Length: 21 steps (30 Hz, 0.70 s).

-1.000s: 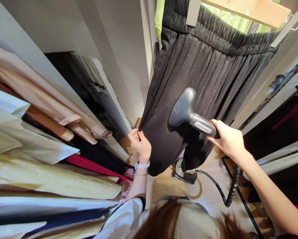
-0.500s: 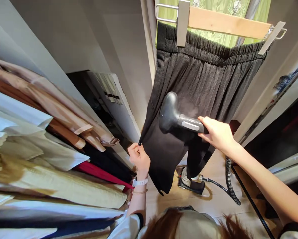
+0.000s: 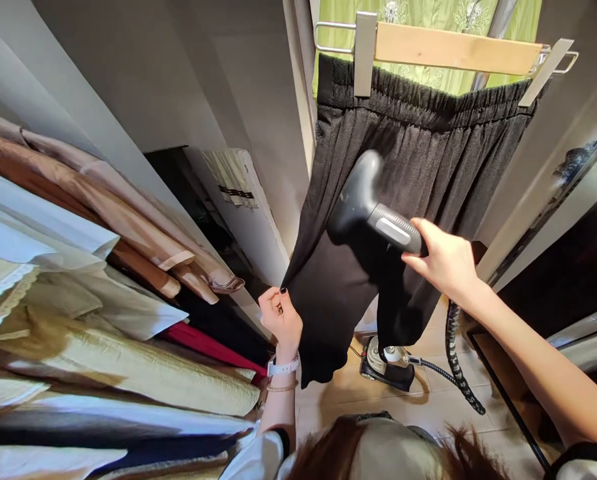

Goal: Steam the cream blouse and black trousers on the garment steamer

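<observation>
Black trousers [image 3: 328, 303] with a gathered elastic waistband hang from a wooden clip hanger [image 3: 458, 48]. My left hand [image 3: 281, 317] pinches the outer edge of the left trouser leg and draws it out to the side. In my right hand [image 3: 446, 260] is the handle of a black garment steamer [image 3: 356, 197]. The steamer's head lies against or just in front of the upper left leg; whether it touches the cloth I cannot tell. A ribbed black hose [image 3: 452, 347] drops from below my right hand and curves along the floor.
The steamer's base [image 3: 386, 367] stands on the pale floor beneath the trousers. Clothes [image 3: 128, 333] hang in a dense row at the left. Behind the hanger is a green embroidered fabric [image 3: 428, 13]. A dark-edged low shelf [image 3: 508, 393] stands at the lower right.
My right hand has moved the steamer up and slightly right over the trouser leg. My left hand keeps its pinch, nearly still. The faint steam seen earlier no longer shows.
</observation>
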Each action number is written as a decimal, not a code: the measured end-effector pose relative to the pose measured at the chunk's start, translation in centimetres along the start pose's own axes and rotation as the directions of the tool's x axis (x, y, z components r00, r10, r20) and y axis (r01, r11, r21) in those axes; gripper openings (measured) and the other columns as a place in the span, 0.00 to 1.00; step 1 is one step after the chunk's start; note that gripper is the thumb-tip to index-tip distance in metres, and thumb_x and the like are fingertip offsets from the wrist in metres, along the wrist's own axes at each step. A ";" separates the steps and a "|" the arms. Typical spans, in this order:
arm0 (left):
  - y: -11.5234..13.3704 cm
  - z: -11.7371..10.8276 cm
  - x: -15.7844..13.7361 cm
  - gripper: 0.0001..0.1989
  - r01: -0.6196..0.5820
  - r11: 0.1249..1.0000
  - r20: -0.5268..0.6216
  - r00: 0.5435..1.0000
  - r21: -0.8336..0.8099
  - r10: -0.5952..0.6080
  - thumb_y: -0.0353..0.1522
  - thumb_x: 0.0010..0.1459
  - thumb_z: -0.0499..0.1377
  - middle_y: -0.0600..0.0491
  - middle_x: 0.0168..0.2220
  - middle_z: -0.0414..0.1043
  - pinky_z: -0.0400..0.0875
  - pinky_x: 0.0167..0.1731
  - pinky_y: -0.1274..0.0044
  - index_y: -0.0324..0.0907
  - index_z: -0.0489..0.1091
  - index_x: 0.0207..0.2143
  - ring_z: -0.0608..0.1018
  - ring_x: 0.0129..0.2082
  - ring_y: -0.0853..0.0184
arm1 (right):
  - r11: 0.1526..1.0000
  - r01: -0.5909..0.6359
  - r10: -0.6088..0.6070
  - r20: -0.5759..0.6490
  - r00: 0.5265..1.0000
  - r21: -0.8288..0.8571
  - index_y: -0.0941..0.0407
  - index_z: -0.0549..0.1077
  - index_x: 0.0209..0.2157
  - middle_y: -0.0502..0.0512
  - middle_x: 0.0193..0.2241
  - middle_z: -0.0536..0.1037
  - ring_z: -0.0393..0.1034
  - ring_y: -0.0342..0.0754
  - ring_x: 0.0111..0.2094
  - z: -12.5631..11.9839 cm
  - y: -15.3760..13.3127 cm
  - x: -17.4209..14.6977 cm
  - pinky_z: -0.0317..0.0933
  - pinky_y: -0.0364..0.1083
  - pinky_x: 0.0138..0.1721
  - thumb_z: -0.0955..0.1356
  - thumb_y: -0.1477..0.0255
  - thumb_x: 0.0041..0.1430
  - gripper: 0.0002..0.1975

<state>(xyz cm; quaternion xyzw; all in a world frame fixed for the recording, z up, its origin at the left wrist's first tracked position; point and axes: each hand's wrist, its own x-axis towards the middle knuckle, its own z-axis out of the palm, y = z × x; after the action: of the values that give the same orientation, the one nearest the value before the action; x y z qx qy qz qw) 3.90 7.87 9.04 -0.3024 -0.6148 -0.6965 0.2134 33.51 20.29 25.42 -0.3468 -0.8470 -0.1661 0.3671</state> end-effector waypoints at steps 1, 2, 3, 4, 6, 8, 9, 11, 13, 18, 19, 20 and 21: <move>-0.1 0.0 0.0 0.14 0.004 1.000 0.001 1.000 -0.005 -0.004 0.43 0.65 0.57 0.63 0.19 0.57 0.51 0.22 0.79 0.41 0.66 0.37 0.58 0.17 0.75 | 1.000 0.020 -0.020 0.018 1.000 0.007 0.56 0.70 0.56 0.59 0.51 0.79 0.78 0.57 0.43 0.2 -0.1 -0.1 0.67 0.48 0.34 0.67 0.60 0.62 0.24; -0.1 0.1 0.0 0.14 0.009 1.000 0.002 1.000 -0.009 -0.009 0.43 0.65 0.57 0.64 0.18 0.57 0.51 0.22 0.79 0.41 0.66 0.37 0.58 0.17 0.75 | 1.000 0.018 -0.018 0.019 1.000 0.012 0.56 0.70 0.56 0.59 0.51 0.80 0.78 0.57 0.43 0.4 -0.3 -0.1 0.67 0.47 0.33 0.67 0.60 0.62 0.23; -0.2 0.1 -0.1 0.14 0.012 1.000 0.003 1.000 -0.011 -0.012 0.43 0.65 0.57 0.64 0.18 0.57 0.51 0.22 0.79 0.41 0.66 0.37 0.58 0.17 0.75 | 1.000 -0.006 0.005 0.003 1.000 0.015 0.56 0.70 0.55 0.58 0.51 0.80 0.78 0.57 0.42 0.6 -0.4 -0.2 0.67 0.47 0.33 0.67 0.60 0.62 0.23; -0.2 0.1 -0.1 0.14 0.013 1.000 0.003 1.000 -0.014 -0.013 0.44 0.65 0.57 0.64 0.18 0.57 0.51 0.22 0.79 0.41 0.66 0.37 0.58 0.17 0.75 | 0.999 -0.041 0.042 -0.022 0.999 0.017 0.56 0.70 0.56 0.59 0.51 0.80 0.78 0.57 0.42 0.9 -0.6 -0.3 0.67 0.48 0.33 0.67 0.60 0.62 0.24; -0.3 0.2 -0.1 0.15 0.007 1.000 -0.003 1.000 -0.025 -0.007 0.44 0.65 0.58 0.64 0.18 0.56 0.50 0.22 0.79 0.41 0.66 0.36 0.58 0.17 0.76 | 0.996 -0.090 0.092 -0.050 0.995 0.025 0.56 0.69 0.56 0.59 0.50 0.80 0.79 0.57 0.41 1.3 -1.0 -0.5 0.68 0.48 0.34 0.67 0.60 0.62 0.24; -0.2 0.3 -0.1 0.14 0.002 0.999 -0.010 1.000 -0.045 -0.003 0.44 0.65 0.58 0.64 0.18 0.55 0.50 0.22 0.79 0.41 0.65 0.36 0.57 0.17 0.76 | 0.997 -0.063 0.064 -0.016 0.998 0.039 0.56 0.69 0.56 0.59 0.50 0.80 0.79 0.57 0.42 1.6 -1.3 -0.8 0.68 0.48 0.34 0.68 0.61 0.61 0.24; -0.2 0.3 -0.2 0.14 0.004 0.999 -0.009 1.000 -0.053 -0.005 0.43 0.65 0.58 0.64 0.19 0.54 0.49 0.22 0.79 0.41 0.65 0.37 0.57 0.17 0.76 | 0.998 -0.040 0.039 0.007 0.999 0.047 0.56 0.69 0.56 0.58 0.50 0.80 0.79 0.57 0.42 1.7 -1.5 -1.0 0.68 0.48 0.34 0.68 0.61 0.62 0.23; -0.2 0.4 -0.2 0.14 0.014 0.998 -0.002 1.000 -0.063 -0.014 0.43 0.65 0.58 0.64 0.19 0.53 0.49 0.22 0.79 0.41 0.65 0.37 0.56 0.17 0.76 | 0.997 -0.031 0.030 0.021 0.999 0.064 0.56 0.69 0.55 0.58 0.51 0.79 0.78 0.57 0.44 1.9 -1.7 -1.1 0.69 0.48 0.35 0.67 0.63 0.62 0.22; -0.2 0.4 -0.2 0.14 0.016 0.998 0.004 1.000 -0.069 -0.016 0.43 0.65 0.58 0.64 0.19 0.53 0.49 0.22 0.79 0.41 0.65 0.37 0.56 0.17 0.76 | 0.994 -0.076 0.077 -0.008 0.997 0.082 0.56 0.68 0.56 0.59 0.52 0.79 0.78 0.58 0.45 2.1 -1.7 -1.1 0.70 0.49 0.38 0.68 0.64 0.62 0.22; -0.1 0.4 -0.3 0.13 0.009 0.996 0.004 1.000 -0.087 -0.009 0.42 0.65 0.58 0.65 0.19 0.52 0.48 0.21 0.80 0.40 0.66 0.37 0.56 0.17 0.76 | 0.992 -0.026 0.015 0.086 0.996 0.121 0.57 0.68 0.56 0.61 0.51 0.78 0.77 0.59 0.46 2.5 -1.2 -1.1 0.71 0.51 0.41 0.68 0.65 0.62 0.23; -0.1 0.4 -0.3 0.13 0.008 0.996 0.005 1.000 -0.087 -0.007 0.42 0.65 0.58 0.65 0.18 0.52 0.49 0.21 0.80 0.40 0.66 0.38 0.56 0.17 0.76 | 0.993 -0.002 -0.010 0.099 0.995 0.122 0.57 0.68 0.56 0.61 0.52 0.78 0.77 0.59 0.46 2.5 -1.1 -1.0 0.71 0.51 0.40 0.68 0.66 0.62 0.22; -0.2 0.4 -0.3 0.13 0.005 0.996 0.006 1.000 -0.085 -0.004 0.41 0.65 0.58 0.65 0.18 0.53 0.49 0.21 0.80 0.40 0.66 0.37 0.56 0.17 0.76 | 0.993 0.007 -0.018 0.090 0.996 0.119 0.57 0.67 0.56 0.61 0.52 0.78 0.77 0.59 0.47 2.5 -1.0 -1.0 0.71 0.51 0.41 0.68 0.66 0.63 0.22; -0.2 0.4 -0.3 0.13 0.001 0.997 0.007 1.000 -0.081 0.000 0.41 0.65 0.58 0.64 0.18 0.54 0.49 0.21 0.80 0.40 0.66 0.37 0.56 0.17 0.76 | 0.994 -0.001 -0.006 0.062 0.998 0.112 0.57 0.67 0.56 0.61 0.53 0.78 0.77 0.59 0.47 2.5 -0.9 -0.9 0.70 0.51 0.41 0.67 0.65 0.63 0.22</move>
<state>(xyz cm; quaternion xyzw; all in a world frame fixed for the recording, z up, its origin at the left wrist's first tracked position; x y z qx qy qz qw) 4.08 8.31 8.69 -0.3129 -0.5869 -0.7198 0.1988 32.00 20.56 23.02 -0.3293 -0.8664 -0.1078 0.3595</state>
